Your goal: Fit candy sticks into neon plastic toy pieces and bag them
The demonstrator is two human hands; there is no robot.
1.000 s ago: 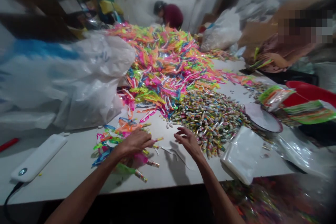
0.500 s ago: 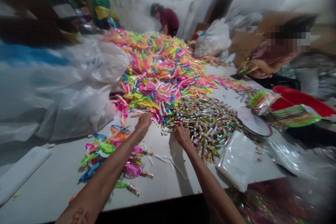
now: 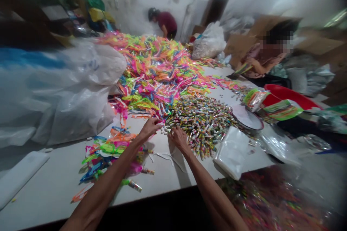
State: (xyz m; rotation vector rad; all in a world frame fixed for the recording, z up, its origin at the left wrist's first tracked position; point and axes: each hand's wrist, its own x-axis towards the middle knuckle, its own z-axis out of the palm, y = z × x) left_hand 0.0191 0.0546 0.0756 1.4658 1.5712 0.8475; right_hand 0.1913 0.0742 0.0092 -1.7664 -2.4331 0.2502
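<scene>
My left hand point(image 3: 150, 128) reaches to the front of the bright plastic heap point(image 3: 155, 75), its fingers pinched at a small pink plastic piece point(image 3: 161, 122). Close by on the right, my right hand point(image 3: 179, 138) is at the near left edge of a pile of small printed tubes point(image 3: 208, 119). Its fingers are curled together; what they hold, if anything, is too small to make out. Under and beside my left forearm lie several coloured plastic pieces with tubes attached, one ending in a printed tube point(image 3: 135, 185). White strips point(image 3: 165, 156) rest between my arms.
A big white sack point(image 3: 81, 90) bulks on the left. Clear plastic bags point(image 3: 230, 155) and a round tray point(image 3: 257, 126) lie right of the tubes, with a red basin point(image 3: 287, 95) beyond. One co-worker point(image 3: 264, 57) sits at the right; another point(image 3: 166, 21) bends at the back.
My left hand has moved slightly right and its fingers now pinch at a pink piece. My right hand has drawn back a little from the tubes, closer to the left. The view has shifted right.
</scene>
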